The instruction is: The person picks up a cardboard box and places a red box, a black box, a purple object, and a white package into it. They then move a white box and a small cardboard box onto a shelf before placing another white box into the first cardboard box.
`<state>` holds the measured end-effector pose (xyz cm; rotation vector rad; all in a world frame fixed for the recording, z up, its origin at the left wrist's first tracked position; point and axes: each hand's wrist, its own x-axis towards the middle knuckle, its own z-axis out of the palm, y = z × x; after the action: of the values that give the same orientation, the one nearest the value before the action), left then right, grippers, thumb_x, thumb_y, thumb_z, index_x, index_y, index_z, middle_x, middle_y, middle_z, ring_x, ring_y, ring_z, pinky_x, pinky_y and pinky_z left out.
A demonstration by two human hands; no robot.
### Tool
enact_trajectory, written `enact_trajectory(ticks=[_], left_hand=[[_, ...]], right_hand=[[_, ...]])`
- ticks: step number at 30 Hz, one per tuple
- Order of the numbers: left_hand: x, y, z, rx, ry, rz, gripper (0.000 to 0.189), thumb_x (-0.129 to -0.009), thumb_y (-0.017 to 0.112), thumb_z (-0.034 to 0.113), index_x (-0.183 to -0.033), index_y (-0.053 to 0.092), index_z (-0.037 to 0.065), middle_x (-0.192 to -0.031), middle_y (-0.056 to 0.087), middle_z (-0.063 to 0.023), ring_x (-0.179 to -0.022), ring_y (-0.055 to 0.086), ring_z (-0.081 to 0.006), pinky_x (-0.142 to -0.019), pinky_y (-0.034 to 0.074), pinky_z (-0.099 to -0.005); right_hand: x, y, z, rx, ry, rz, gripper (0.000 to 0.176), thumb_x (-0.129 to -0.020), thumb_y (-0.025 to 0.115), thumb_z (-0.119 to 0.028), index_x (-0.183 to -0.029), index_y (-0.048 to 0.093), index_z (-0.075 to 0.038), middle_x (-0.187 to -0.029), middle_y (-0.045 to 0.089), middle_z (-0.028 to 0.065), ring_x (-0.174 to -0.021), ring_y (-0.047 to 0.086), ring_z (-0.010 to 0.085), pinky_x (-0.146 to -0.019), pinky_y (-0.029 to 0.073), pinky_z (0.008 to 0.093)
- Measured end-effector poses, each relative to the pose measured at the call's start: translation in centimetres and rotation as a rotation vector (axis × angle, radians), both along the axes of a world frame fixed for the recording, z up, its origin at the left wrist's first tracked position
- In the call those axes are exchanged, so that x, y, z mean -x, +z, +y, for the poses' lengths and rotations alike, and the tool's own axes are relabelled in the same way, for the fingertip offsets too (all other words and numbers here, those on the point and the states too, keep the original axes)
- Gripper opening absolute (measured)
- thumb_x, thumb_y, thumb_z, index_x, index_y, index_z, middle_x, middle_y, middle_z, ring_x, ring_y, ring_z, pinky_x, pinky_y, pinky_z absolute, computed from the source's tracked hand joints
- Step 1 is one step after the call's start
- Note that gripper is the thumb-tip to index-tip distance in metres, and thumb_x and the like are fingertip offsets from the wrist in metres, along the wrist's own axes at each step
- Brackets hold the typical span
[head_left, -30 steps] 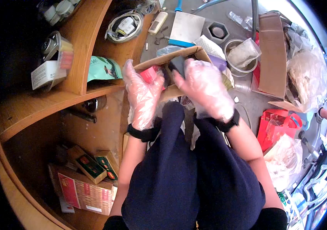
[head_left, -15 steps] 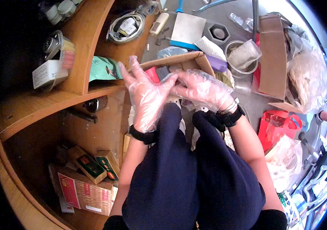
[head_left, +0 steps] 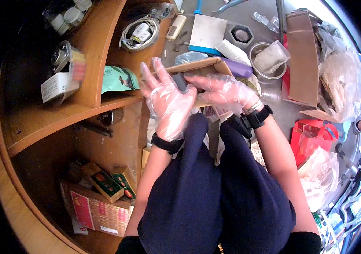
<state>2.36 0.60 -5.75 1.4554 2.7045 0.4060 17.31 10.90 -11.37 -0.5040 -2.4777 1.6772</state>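
Both hands wear clear, crinkled plastic gloves and are held in front of my knees, over a small open cardboard box (head_left: 201, 64). My left hand (head_left: 168, 101) has its fingers spread, pointing away from me. From the right, my right hand (head_left: 227, 92) reaches across with fingers stretched out, its fingertips close to the left thumb. No object shows in either hand. Between them a dark grey item (head_left: 180, 82) is partly visible in the box. A green pouch (head_left: 119, 79) lies on the shelf left of my left hand.
A wooden cabinet (head_left: 53, 114) on the left holds a coiled white cable (head_left: 157, 33) and boxes. On the floor are a metal bowl (head_left: 254, 53), a purple item (head_left: 238, 67), a larger cardboard box (head_left: 303, 59), a red bag (head_left: 301, 144) and plastic bags (head_left: 321, 171).
The view has shifted slightly. My right hand's fingers, earlier overlapping the left thumb, are now straighter and a little apart from it. The grey item shows more clearly between the hands.
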Motion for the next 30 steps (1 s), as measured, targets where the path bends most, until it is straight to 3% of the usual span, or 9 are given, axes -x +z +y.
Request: enact_trajectory(ticks=[4,7,8,12,14,17,18,23,30], left_hand=[[-0.3,0.6,0.4,0.076,0.017,0.005,0.108,-0.067,0.078,0.033,-0.156,0.021,0.008,-0.157,0.018,-0.0291,-0.13,0.035,-0.0568,-0.107,0.038,-0.0578],[0.1,0.6,0.5,0.107,0.013,-0.011,0.108,-0.067,0.077,0.033,-0.156,0.021,0.009,-0.157,0.019,-0.0295,-0.131,0.037,-0.0548,-0.108,0.039,-0.0552],[0.5,0.6,0.4,0.1,0.016,-0.02,0.107,-0.068,0.077,0.033,-0.156,0.021,0.009,-0.156,0.02,-0.0299,-0.132,0.037,-0.0538,-0.108,0.04,-0.0538],[2.3,0.6,0.3,0.106,0.081,-0.036,0.105,-0.074,0.074,0.04,-0.157,0.018,0.008,-0.155,0.021,-0.0337,-0.129,0.042,-0.0552,-0.109,0.04,-0.0523],[4.0,0.5,-0.2,0.094,0.109,-0.193,0.1,-0.078,0.073,0.038,-0.156,0.02,0.004,-0.153,0.023,-0.0359,-0.132,0.041,-0.0504,-0.111,0.038,-0.0457],[6.7,-1.1,-1.7,-0.034,0.11,-0.438,0.098,-0.077,0.076,0.032,-0.154,0.024,0.0,-0.152,0.025,-0.0375,-0.139,0.035,-0.048,-0.114,0.033,-0.046],[7.1,-1.9,-2.1,-0.057,0.168,-0.458,0.088,-0.079,0.075,0.024,-0.149,0.031,-0.007,-0.15,0.034,-0.03,-0.138,0.036,-0.0371,-0.115,0.029,-0.0385],[7.1,-1.5,-3.7,-0.315,0.222,-0.786,0.086,-0.079,0.074,0.021,-0.149,0.033,-0.005,-0.148,0.039,-0.0281,-0.134,0.043,-0.0355,-0.113,0.033,-0.0397],[7.0,1.8,-7.8,-0.575,0.309,-1.198,0.067,-0.088,0.068,0.01,-0.147,0.037,0.0,-0.132,0.057,-0.0147,-0.117,0.056,-0.0228,-0.104,0.042,-0.0347]], right_hand=[[0.0,0.8,0.8,0.092,0.073,-0.15,0.062,-0.09,0.053,-0.026,-0.149,0.043,-0.008,-0.149,0.048,0.0154,-0.135,0.049,0.0286,-0.115,0.036,0.0384],[-0.6,-0.3,1.1,-0.389,0.138,0.27,0.048,-0.095,0.054,-0.025,-0.141,0.053,-0.008,-0.145,0.051,0.0205,-0.129,0.053,0.0363,-0.112,0.04,0.0398],[-0.6,4.7,0.8,-0.57,0.211,-0.051,0.041,-0.1,0.052,-0.014,-0.141,0.053,-0.009,-0.152,0.044,0.0166,-0.14,0.042,0.0267,-0.115,0.036,0.0357],[-3.3,10.4,0.1,0.44,-0.412,0.456,0.045,-0.101,0.055,-0.029,-0.139,0.055,-0.005,-0.128,0.065,0.0122,-0.115,0.062,0.0175,-0.102,0.047,0.0332],[-6.3,11.5,1.9,0.277,-0.57,0.547,0.037,-0.101,0.056,-0.022,-0.131,0.06,-0.001,-0.122,0.068,0.0116,-0.11,0.064,0.0171,-0.101,0.048,0.032],[-9.3,9.4,1.9,0.082,-0.977,0.21,0.025,-0.099,0.059,-0.014,-0.12,0.066,-0.002,-0.106,0.073,0.0084,-0.101,0.066,0.0141,-0.094,0.05,0.0298],[-9.9,8.2,1.1,0.113,-0.991,0.107,0.024,-0.094,0.064,-0.012,-0.116,0.068,-0.004,-0.104,0.073,0.0094,-0.098,0.068,0.0163,-0.094,0.05,0.029],[-11.3,-0.1,-1.9,-0.566,-0.598,-0.453,0.065,-0.076,0.077,-0.021,-0.137,0.054,-0.017,-0.131,0.059,0.012,-0.115,0.06,0.0339,-0.099,0.05,0.0436],[-12.2,-2.7,-2.4,-0.616,-0.682,-0.586,0.036,-0.084,0.07,-0.018,-0.12,0.067,-0.013,-0.119,0.066,0.013,-0.112,0.062,0.0327,-0.095,0.051,0.0402]])
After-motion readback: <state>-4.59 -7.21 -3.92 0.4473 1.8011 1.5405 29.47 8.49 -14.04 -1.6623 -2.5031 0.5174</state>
